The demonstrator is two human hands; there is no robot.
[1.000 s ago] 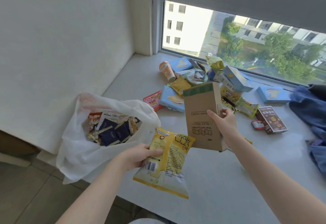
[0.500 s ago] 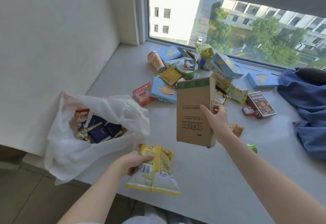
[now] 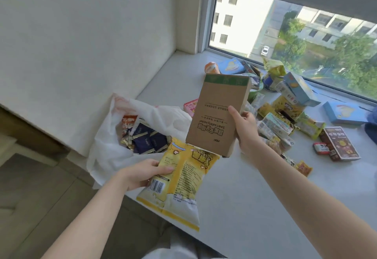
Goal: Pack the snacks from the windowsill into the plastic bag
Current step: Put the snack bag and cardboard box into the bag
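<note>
The windowsill point(image 3: 234, 197) is wide, pale grey and smooth. On its left side it meets a white wall point(image 3: 81, 34), and at the back it meets the window point(image 3: 295, 34). Through the glass, white buildings, green trees and one white car are visible in daylight. Below the sill, on the left, there is a grey tiled floor point(image 3: 30, 207).

The plastic bag point(image 3: 108, 150) is white and lies at the left front edge of the sill, near the wall, with its mouth open. Inside it are dark blue packets point(image 3: 146, 138) and an orange pack.

The left hand point(image 3: 142, 174) grips a yellow pack point(image 3: 183, 177) by its left edge, thumb on top, just beside the bag's mouth. The right hand point(image 3: 244, 130) holds a brown box point(image 3: 218, 115) upright in the air, with the thumb on the printed face and the fingers behind. The box's lower corner overlaps the top of the yellow pack; I cannot tell if they touch.

The other snacks point(image 3: 285, 115) lie in a loose pile near the window. A blue box point(image 3: 342, 112) and a dark red box point(image 3: 340, 144) lie apart on the right. A blue cloth point(image 3: 372, 128) shows at the right border.
</note>
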